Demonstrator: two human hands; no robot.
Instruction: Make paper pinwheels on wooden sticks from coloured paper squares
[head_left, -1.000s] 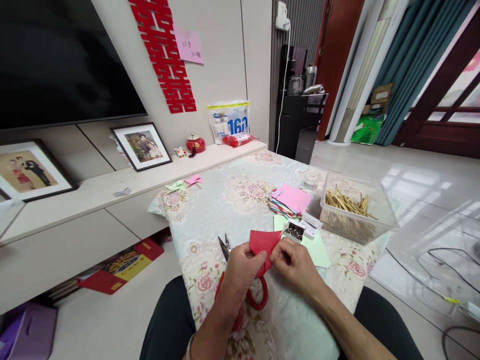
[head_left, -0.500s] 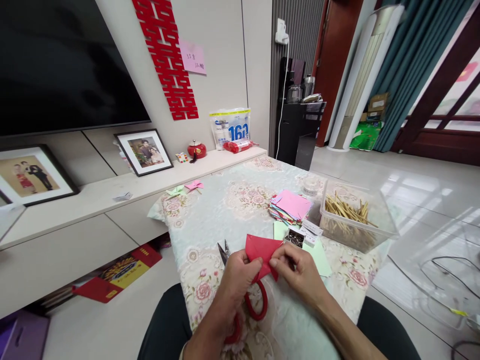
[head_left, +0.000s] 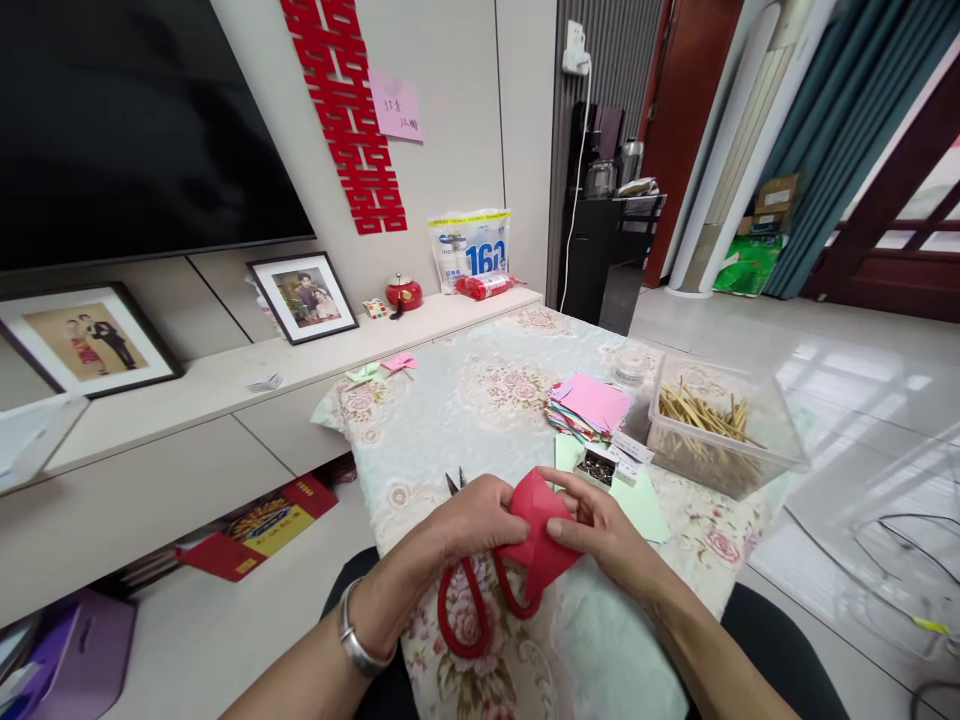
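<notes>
Both hands grip a folded sheet of red paper (head_left: 541, 530) just above the near part of the table. My left hand (head_left: 469, 522) pinches its left side, fingers curled. My right hand (head_left: 600, 535) pinches the right side with thumb and fingers. Red-handled scissors (head_left: 461, 610) lie on the flowered tablecloth (head_left: 480, 420) under my left hand, blade tips poking out past the knuckles. A light green sheet (head_left: 641, 500) lies beside my right hand, and a small open box of pins (head_left: 598, 466) sits on it.
A stack of coloured paper squares (head_left: 592, 405) and a clear tub of wooden sticks (head_left: 712, 425) stand at the right. Two small paper pinwheels (head_left: 386, 368) lie at the table's far left edge. A low TV shelf (head_left: 225, 380) with framed photos runs along the left.
My hands have shifted right and slightly toward me with the red paper, which is now folded more compactly. The scissors' handles show more. The camera has turned a little to the left.
</notes>
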